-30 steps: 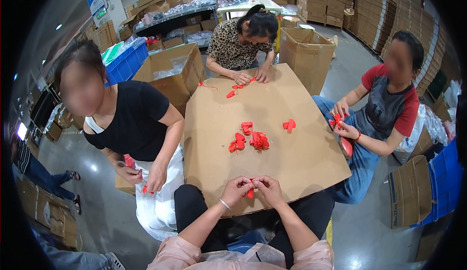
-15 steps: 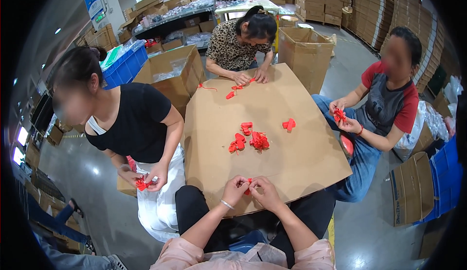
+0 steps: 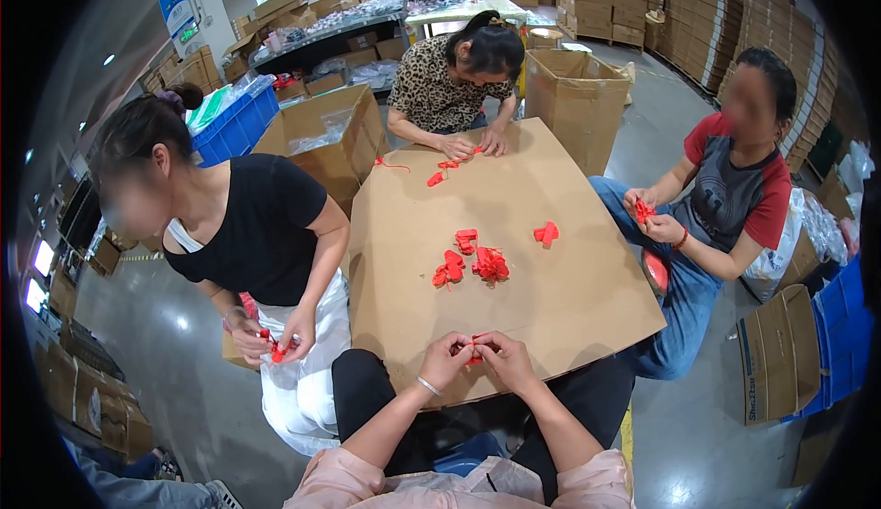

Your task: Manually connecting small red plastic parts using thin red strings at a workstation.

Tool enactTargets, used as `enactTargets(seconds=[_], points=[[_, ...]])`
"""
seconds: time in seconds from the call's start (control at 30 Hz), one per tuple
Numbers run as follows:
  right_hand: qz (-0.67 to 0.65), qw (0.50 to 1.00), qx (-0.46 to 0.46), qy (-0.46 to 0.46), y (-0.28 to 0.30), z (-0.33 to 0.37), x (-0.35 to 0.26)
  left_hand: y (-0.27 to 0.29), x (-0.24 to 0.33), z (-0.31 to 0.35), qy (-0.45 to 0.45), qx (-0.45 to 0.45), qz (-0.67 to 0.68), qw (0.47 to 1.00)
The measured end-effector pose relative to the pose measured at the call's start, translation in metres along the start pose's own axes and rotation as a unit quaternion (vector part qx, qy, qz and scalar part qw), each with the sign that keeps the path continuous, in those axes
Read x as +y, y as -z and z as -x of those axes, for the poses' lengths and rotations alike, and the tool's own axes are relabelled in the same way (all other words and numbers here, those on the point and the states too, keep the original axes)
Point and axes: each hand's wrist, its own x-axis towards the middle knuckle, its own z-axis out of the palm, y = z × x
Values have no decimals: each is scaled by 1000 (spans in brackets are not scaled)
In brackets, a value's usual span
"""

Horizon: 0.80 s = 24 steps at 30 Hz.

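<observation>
Close to the near edge of the cardboard tabletop [image 3: 514,316], my left hand [image 3: 445,360] and my right hand [image 3: 506,360] meet fingertip to fingertip. Both pinch one small red ribbon-like piece [image 3: 474,353], mostly covered by the fingers, so its exact kind is unclear. A silvery bracelet circles my left wrist. Farther in, several red pieces lie in small heaps: a fuller bunch [image 3: 491,266], a flatter bundle [image 3: 449,269] to its left, and a small one [image 3: 465,240] behind. Apart to the right rests a single crossed red piece [image 3: 546,234].
Three co-workers sit around the board, each handling red pieces: one left in a black top [image 3: 257,224], one across in a spotted top [image 3: 431,87], one right with red sleeves [image 3: 766,215]. Open cartons [image 3: 578,110] and a blue crate [image 3: 234,123] stand behind.
My hands stay together and have shifted slightly; the red piece now shows less below my fingers. The left and right co-workers' hands have moved a little around their red pieces.
</observation>
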Motion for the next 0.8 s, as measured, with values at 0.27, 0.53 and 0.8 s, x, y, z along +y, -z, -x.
enactTargets(seconds=[0.27,0.53,0.8], points=[[72,996,-38,22,10,-2,-4,4,13,2,124,-33,32,991],[-71,991,-103,-50,14,0,-1,6,23,5,135,-60,76,986],[-142,989,-12,-37,11,-4,-8,9,36,0,162,-42,141,976]])
